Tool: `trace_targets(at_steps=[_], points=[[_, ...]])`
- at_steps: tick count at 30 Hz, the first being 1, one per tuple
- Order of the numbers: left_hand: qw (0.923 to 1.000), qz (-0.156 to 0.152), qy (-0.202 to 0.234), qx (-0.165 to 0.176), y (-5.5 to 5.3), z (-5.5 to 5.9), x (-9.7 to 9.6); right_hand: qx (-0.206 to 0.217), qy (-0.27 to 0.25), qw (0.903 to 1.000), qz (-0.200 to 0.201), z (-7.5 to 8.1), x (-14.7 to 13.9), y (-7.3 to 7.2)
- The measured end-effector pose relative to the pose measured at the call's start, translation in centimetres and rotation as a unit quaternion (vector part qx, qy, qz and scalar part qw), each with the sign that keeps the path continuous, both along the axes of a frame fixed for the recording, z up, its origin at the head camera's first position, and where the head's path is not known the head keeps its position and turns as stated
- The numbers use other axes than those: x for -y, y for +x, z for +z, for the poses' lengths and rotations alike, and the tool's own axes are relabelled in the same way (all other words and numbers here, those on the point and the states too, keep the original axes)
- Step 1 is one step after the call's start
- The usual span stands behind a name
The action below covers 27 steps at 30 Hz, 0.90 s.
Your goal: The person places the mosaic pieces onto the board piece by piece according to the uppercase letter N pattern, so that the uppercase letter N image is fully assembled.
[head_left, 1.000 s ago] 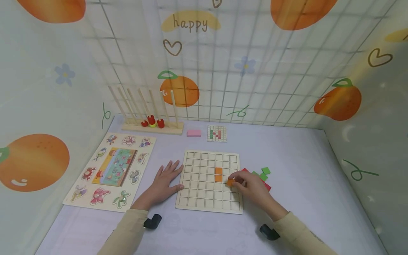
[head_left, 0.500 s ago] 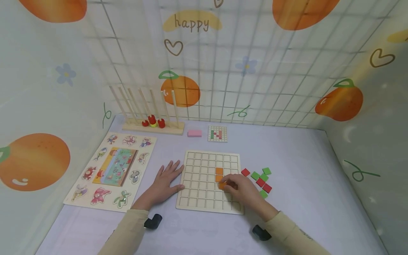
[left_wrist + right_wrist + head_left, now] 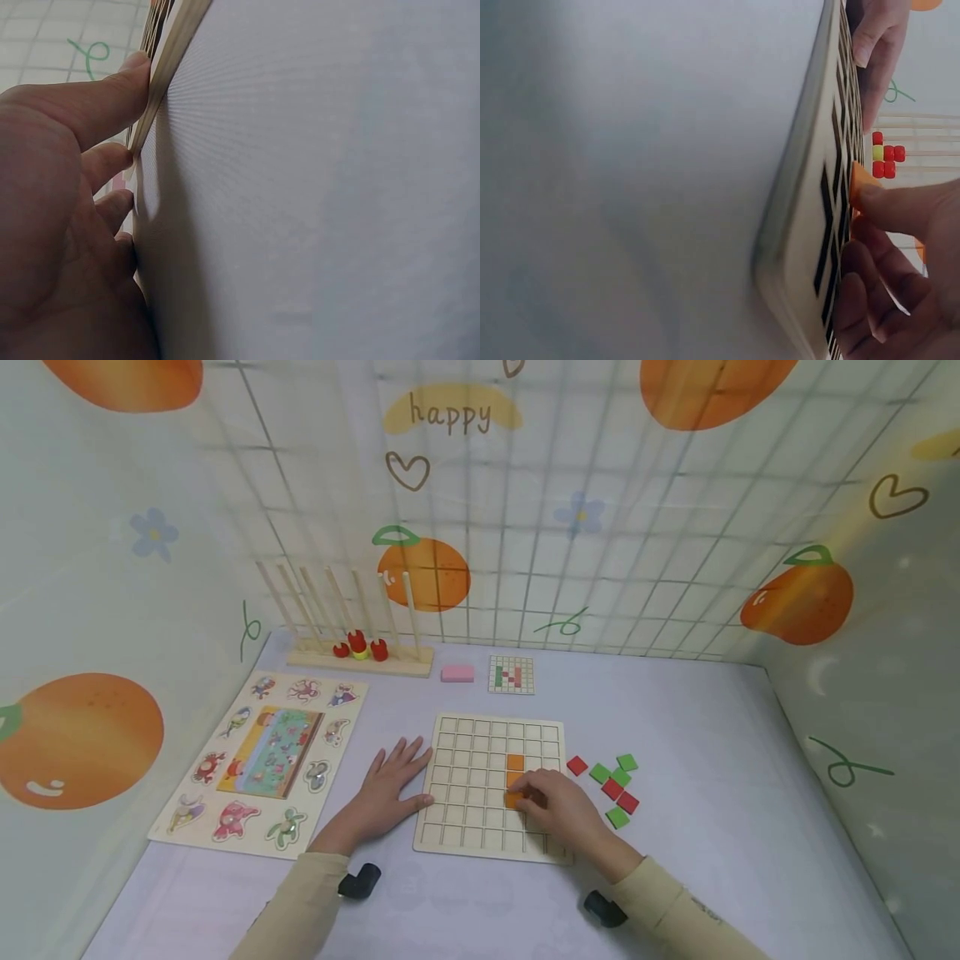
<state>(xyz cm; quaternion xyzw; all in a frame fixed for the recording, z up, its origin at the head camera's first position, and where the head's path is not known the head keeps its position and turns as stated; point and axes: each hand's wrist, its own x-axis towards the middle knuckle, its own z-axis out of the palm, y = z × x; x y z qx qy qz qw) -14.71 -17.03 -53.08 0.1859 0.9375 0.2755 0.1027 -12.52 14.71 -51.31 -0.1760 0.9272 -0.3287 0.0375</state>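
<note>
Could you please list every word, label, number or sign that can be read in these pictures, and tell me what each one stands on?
"happy": brown handwriting on a yellow patch of the printed back wall.
Red squares on the small pattern card seem to form an "N"; too small to be sure.
The animal puzzle board bears only pictures; no words are legible.
The wooden grid board and the wrist views show no text.

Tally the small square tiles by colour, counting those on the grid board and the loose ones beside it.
Orange tiles: 3, in one column of the board; the lowest is under the right hand
Red tiles: 3, loose
Green tiles: 4, loose
Total: 10
</note>
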Motion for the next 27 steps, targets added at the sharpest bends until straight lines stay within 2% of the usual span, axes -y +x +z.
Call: trace_targets(at_steps=[18, 27], points=[[1.0000, -0.001, 0.006, -0.004, 0.00, -0.02, 0.03, -0.016, 0.013, 0.9998, 0.002, -0.15, 0.12, 0.18], [1.0000, 0.000, 0.008, -0.003, 0.01, 0.00, 0.03, -0.005, 0.017, 0.9998, -0.007, -0.13, 0.22, 0.16]])
